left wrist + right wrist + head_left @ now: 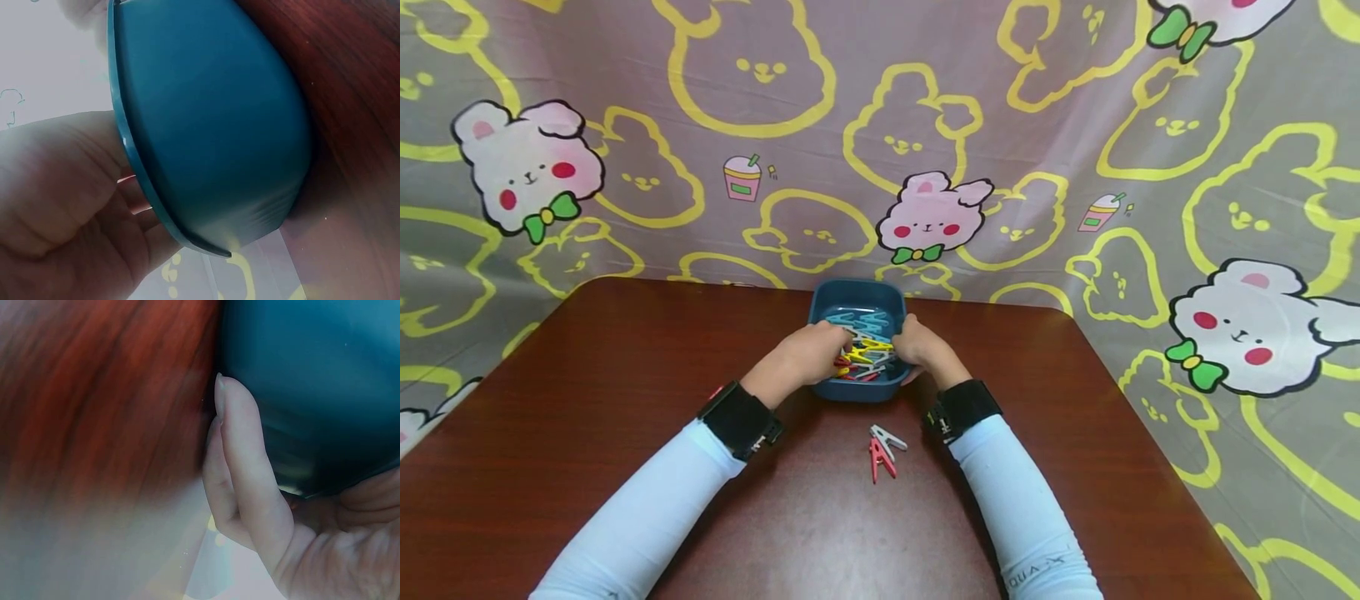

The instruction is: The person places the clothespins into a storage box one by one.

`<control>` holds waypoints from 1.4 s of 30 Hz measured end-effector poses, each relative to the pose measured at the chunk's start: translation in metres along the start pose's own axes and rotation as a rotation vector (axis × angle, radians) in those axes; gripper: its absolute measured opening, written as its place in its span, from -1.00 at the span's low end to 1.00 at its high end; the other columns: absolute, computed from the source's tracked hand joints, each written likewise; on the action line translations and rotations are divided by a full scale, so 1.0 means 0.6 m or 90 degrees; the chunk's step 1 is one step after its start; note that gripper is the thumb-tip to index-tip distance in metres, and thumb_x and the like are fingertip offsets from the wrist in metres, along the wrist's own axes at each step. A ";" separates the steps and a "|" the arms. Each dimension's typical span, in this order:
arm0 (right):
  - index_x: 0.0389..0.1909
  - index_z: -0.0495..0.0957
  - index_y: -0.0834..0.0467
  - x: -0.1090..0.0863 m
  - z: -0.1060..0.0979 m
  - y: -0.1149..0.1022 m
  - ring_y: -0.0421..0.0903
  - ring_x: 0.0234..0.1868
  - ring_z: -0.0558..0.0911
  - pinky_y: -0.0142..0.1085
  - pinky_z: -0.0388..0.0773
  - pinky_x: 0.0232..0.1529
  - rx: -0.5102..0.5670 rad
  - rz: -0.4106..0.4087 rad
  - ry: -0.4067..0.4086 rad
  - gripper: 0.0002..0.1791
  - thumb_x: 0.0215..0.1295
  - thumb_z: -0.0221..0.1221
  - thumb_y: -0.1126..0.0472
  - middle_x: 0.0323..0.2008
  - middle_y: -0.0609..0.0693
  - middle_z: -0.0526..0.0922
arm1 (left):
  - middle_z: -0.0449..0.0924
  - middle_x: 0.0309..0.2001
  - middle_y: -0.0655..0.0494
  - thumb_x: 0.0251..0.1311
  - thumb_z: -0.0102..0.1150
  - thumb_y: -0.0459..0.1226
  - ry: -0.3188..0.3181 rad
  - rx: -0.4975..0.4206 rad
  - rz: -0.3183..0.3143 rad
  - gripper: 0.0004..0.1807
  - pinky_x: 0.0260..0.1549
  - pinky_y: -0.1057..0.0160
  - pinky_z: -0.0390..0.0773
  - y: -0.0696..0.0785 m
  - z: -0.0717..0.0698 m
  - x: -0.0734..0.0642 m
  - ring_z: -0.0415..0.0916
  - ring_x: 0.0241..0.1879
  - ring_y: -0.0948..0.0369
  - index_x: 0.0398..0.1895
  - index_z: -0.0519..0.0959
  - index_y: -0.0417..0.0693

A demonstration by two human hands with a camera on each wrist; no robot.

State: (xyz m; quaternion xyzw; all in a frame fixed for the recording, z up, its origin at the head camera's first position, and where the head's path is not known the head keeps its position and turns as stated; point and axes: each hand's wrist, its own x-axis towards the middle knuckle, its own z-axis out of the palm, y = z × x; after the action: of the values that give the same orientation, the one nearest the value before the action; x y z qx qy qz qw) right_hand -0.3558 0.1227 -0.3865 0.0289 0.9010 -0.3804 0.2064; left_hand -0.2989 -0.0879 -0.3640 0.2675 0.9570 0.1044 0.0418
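Observation:
A dark blue plastic bin [861, 390] stands on the table, holding a jumble of clothespins [868, 350] in blue, yellow, white and red. My left hand [811, 350] reaches over the bin's left rim, fingers down among the clothespins. In the left wrist view, that hand [62, 206] passes behind the rim and the fingertips are hidden, so what they hold does not show. My right hand [919, 343] grips the bin's right side at the rim. Seen from the right wrist, its fingers [247, 444] lie along the bin's outer wall [319, 381].
In front of the bin, a white clothespin [889, 437] and a red clothespin [881, 461] lie together on the brown wooden table [625, 375]. Behind the table's far edge hangs a cloth [820, 167] printed with cartoon animals.

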 end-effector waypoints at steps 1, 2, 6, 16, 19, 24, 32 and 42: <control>0.76 -0.31 0.21 0.000 0.000 0.000 0.25 -0.02 0.80 -0.09 0.84 -0.32 -0.002 0.000 -0.001 -0.20 0.78 -0.10 0.13 0.56 0.40 0.19 | 0.80 -0.02 -0.10 0.33 0.50 -0.30 0.000 -0.001 0.003 -0.59 0.02 0.06 0.78 0.000 -0.001 0.000 0.67 -0.18 0.11 0.21 0.72 -0.20; 0.76 -0.32 0.20 0.000 0.000 -0.001 0.25 -0.02 0.80 -0.09 0.84 -0.32 -0.003 0.001 -0.002 -0.20 0.78 -0.11 0.13 0.56 0.40 0.19 | 0.80 -0.01 -0.10 0.32 0.51 -0.30 -0.001 -0.003 0.004 -0.58 0.03 0.06 0.78 0.000 -0.002 0.000 0.67 -0.18 0.11 0.21 0.72 -0.21; 0.77 -0.33 0.20 0.000 0.000 0.000 0.26 -0.02 0.80 -0.09 0.84 -0.31 -0.002 0.001 -0.005 -0.20 0.78 -0.10 0.14 0.56 0.40 0.18 | 0.80 0.04 -0.12 0.32 0.51 -0.32 -0.009 -0.002 0.009 -0.55 0.09 0.04 0.78 0.001 -0.005 -0.003 0.69 -0.12 0.10 0.25 0.70 -0.20; 0.76 -0.31 0.22 -0.001 0.000 0.002 0.27 -0.01 0.80 -0.11 0.83 -0.37 0.002 -0.013 -0.004 -0.20 0.77 -0.11 0.16 0.57 0.41 0.18 | 0.78 0.06 -0.08 0.39 0.45 -0.24 0.003 -0.027 0.032 -0.58 -0.01 0.08 0.77 0.000 -0.010 -0.001 0.68 -0.10 0.11 0.26 0.69 -0.16; 0.76 -0.33 0.22 0.000 -0.001 0.002 0.29 0.01 0.79 -0.11 0.83 -0.37 0.002 -0.015 -0.005 -0.20 0.76 -0.12 0.16 0.61 0.40 0.14 | 0.78 0.11 -0.08 0.39 0.44 -0.27 0.017 -0.035 0.053 -0.60 0.05 0.04 0.77 0.006 -0.016 -0.004 0.71 0.00 0.07 0.24 0.69 -0.15; 0.76 -0.31 0.25 0.001 -0.003 0.002 0.35 0.10 0.76 -0.11 0.82 -0.38 -0.002 -0.018 -0.007 -0.21 0.76 -0.13 0.18 0.66 0.40 0.08 | 0.78 0.17 -0.09 0.36 0.45 -0.33 0.044 -0.054 0.133 -0.63 0.19 -0.01 0.74 0.022 -0.030 -0.016 0.72 0.15 0.01 0.21 0.71 -0.14; 0.76 -0.34 0.28 -0.002 -0.002 0.001 0.31 0.02 0.80 -0.16 0.80 -0.44 -0.012 -0.023 0.001 -0.19 0.74 -0.14 0.20 0.71 0.38 0.02 | 0.79 0.09 0.09 0.24 0.59 -0.27 0.023 -0.018 0.297 -0.61 0.24 0.10 0.72 0.076 -0.030 -0.057 0.68 0.13 0.14 0.13 0.75 0.01; 0.75 -0.25 0.26 -0.001 0.005 0.002 0.15 -0.34 0.79 -0.14 0.79 -0.46 -0.019 -0.024 0.026 -0.23 0.75 -0.11 0.17 0.60 0.39 0.19 | 0.77 -0.01 0.14 0.22 0.59 -0.29 -0.190 -0.044 0.330 -0.72 -0.15 0.44 0.59 0.114 0.009 -0.072 0.64 -0.09 0.23 -0.02 0.79 0.08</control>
State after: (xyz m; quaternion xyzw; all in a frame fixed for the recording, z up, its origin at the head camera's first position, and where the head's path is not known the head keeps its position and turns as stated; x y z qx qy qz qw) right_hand -0.3538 0.1215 -0.3890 0.0169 0.9110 -0.3700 0.1812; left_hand -0.2272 -0.0524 -0.3531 0.5134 0.8361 0.1039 0.1629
